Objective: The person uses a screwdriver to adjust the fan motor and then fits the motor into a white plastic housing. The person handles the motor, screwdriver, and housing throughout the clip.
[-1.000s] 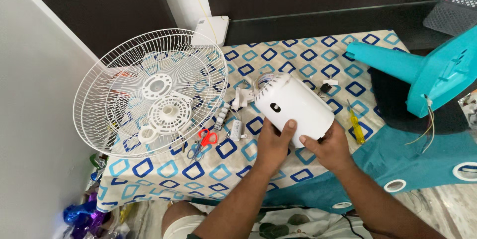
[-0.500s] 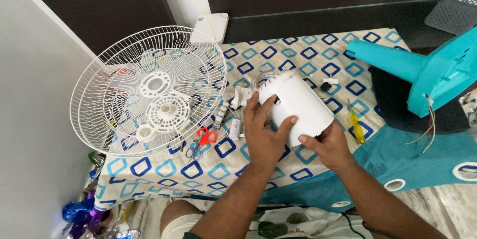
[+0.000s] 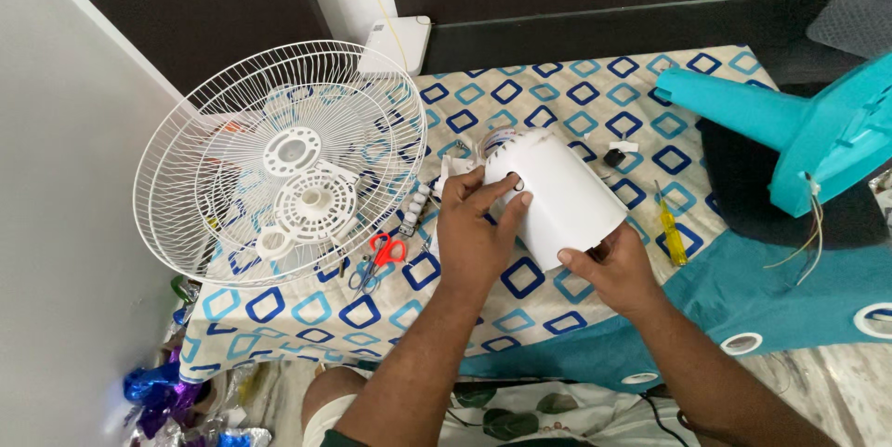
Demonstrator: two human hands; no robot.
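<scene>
Head cam: both my hands clamped on the white fan motor cover (image 3: pixel 562 201), left hand (image 3: pixel 474 229) at its far end, right hand (image 3: pixel 609 270) at its near rim, above the patterned desk (image 3: pixel 557 85). Looks like mid-inspection; next I'd keep a steady hold while turning it.

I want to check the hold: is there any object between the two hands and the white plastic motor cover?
Nothing visible. The left hand lies directly on the white, rounded plastic motor cover near its narrow end, and the right hand holds its wide rim, both bare on the surface.

White fan grille (image 3: pixel 279 164), red scissors (image 3: pixel 381 252), yellow screwdriver (image 3: pixel 671 233), teal fan body (image 3: pixel 790 131), patterned cloth (image 3: pixel 557 85)
</scene>
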